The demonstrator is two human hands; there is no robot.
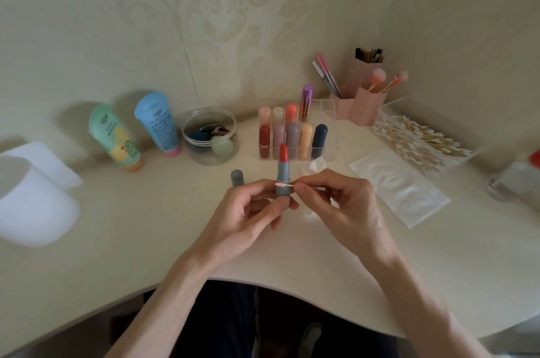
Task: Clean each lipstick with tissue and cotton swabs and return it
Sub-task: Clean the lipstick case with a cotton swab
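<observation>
My left hand (251, 208) grips an uncapped grey lipstick (283, 173) upright, its red stick extended. My right hand (339, 205) pinches a cotton swab (285, 186), whose pink-stained tip touches the grey tube just below the red stick. The grey cap (237, 178) stands on the desk to the left. A crumpled tissue (317, 165) lies behind my right hand, partly hidden. The clear organiser (330, 135) behind holds several capped lipsticks in two rows.
A clear box of cotton swabs (420, 135) sits at the right, with a plastic wipe packet (400, 185) in front of it. A round tub of sponges (209, 135), two tubes (157, 124) and pink brush holders (365, 103) stand along the wall. White objects (32, 200) lie far left.
</observation>
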